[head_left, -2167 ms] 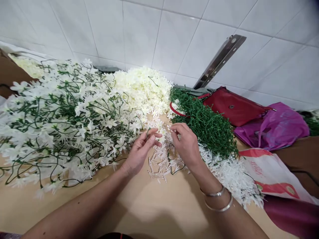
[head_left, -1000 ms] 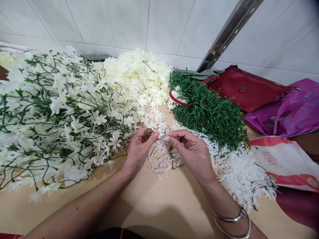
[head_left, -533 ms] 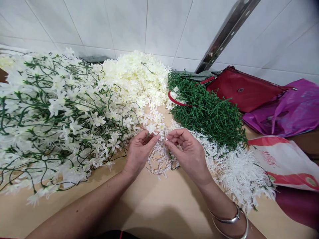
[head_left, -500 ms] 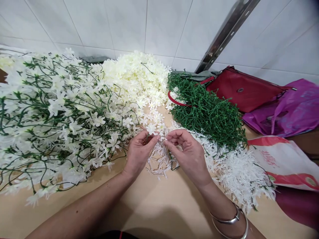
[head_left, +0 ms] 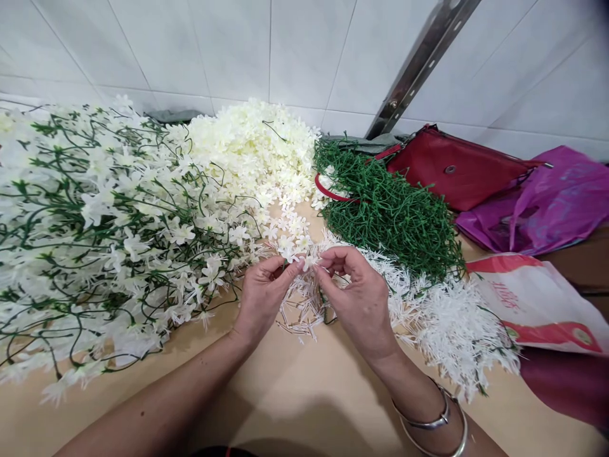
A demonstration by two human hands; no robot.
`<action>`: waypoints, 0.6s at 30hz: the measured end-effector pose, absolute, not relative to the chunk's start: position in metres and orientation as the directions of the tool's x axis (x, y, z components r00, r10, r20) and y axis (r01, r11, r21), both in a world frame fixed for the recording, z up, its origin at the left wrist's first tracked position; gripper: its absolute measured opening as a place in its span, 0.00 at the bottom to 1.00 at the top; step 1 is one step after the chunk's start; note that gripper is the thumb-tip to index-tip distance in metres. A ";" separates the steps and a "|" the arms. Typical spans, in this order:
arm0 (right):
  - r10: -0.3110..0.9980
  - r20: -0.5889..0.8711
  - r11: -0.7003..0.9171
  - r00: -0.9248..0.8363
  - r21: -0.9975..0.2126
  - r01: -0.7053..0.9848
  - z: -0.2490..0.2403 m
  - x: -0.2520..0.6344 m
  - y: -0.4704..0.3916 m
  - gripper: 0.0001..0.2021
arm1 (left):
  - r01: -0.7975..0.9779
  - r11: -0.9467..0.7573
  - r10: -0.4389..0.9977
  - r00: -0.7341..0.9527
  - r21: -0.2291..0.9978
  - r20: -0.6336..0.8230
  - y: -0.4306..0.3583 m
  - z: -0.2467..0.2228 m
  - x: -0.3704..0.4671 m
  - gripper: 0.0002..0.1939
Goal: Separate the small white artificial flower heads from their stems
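Note:
Close together above the table, my left hand (head_left: 263,293) and my right hand (head_left: 359,298) both pinch at a small white artificial flower (head_left: 310,261). Thumb and forefinger of the left are on its left edge; those of the right meet its other side. A bit of dark green stem shows below my right fingers. Behind my fingertips lie loose white flower heads (head_left: 294,223). Under the hands are scattered thin white stamen pieces (head_left: 299,320). My curled fingers hide exactly how the parts between them fit. Two silver bangles (head_left: 431,424) circle my right wrist.
Left lies a big heap of white flowers on green stems (head_left: 118,235). Farther back is a pile of cream petals (head_left: 252,143). To the right are green stems (head_left: 390,209), white stamens (head_left: 457,330), a red bag (head_left: 461,165), a purple plastic bag (head_left: 561,197) and a printed bag (head_left: 528,298).
The view has shifted slightly, so the scene sits a little farther left. My hands stay together, and the small flower between my fingertips now shows more fully.

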State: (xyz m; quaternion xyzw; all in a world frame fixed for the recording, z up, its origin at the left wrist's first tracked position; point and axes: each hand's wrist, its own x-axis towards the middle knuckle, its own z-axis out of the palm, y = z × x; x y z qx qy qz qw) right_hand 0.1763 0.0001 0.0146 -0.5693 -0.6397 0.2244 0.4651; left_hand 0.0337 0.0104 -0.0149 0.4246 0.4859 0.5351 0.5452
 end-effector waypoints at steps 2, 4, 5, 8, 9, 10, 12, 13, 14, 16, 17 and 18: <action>0.940 0.324 0.230 0.101 -0.826 0.514 0.015 0.175 -0.001 0.06 | -0.153 0.048 0.997 -0.047 0.987 -0.056 0.011 -0.016 0.034 0.28; 0.941 0.318 0.219 0.116 -0.833 0.509 0.014 0.174 -0.001 0.08 | -0.134 0.031 0.999 -0.040 0.990 -0.037 0.011 -0.018 0.034 0.31; 0.943 0.311 0.216 0.117 -0.840 0.497 0.014 0.174 -0.001 0.08 | -0.132 0.027 0.999 -0.037 0.991 -0.032 0.012 -0.018 0.035 0.31; 0.957 0.274 0.203 0.098 -0.870 0.449 0.012 0.174 0.000 0.10 | -0.159 0.034 0.999 -0.025 0.987 -0.038 0.012 -0.019 0.035 0.30; 0.959 0.265 0.197 0.096 -0.874 0.444 0.012 0.174 0.000 0.10 | -0.169 0.036 0.999 -0.015 0.985 -0.039 0.012 -0.018 0.035 0.30; 0.958 0.265 0.192 0.105 -0.873 0.449 0.012 0.174 0.000 0.10 | -0.175 0.036 0.999 -0.006 0.984 -0.037 0.012 -0.018 0.035 0.29; 0.952 0.273 0.181 0.134 -0.863 0.471 0.012 0.174 0.000 0.10 | -0.174 0.028 1.000 0.004 0.984 -0.028 0.011 -0.017 0.036 0.28; 0.951 0.272 0.175 0.146 -0.864 0.473 0.013 0.174 0.000 0.11 | -0.167 0.021 1.000 0.003 0.986 -0.021 0.011 -0.016 0.036 0.28; 0.953 0.264 0.167 0.151 -0.871 0.463 0.013 0.174 0.001 0.11 | -0.156 0.013 1.000 0.001 0.988 -0.013 0.011 -0.016 0.037 0.28; 0.963 0.228 0.151 0.143 -0.897 0.416 0.014 0.174 0.002 0.11 | -0.137 -0.005 1.000 -0.002 0.991 0.005 0.011 -0.016 0.037 0.27; 0.968 0.209 0.141 0.137 -0.910 0.390 0.014 0.174 0.002 0.11 | -0.132 -0.013 1.000 0.000 0.991 0.013 0.010 -0.016 0.037 0.27; 0.971 0.196 0.133 0.137 -0.919 0.371 0.014 0.174 0.002 0.11 | -0.131 -0.016 1.000 0.001 0.991 0.016 0.011 -0.016 0.036 0.27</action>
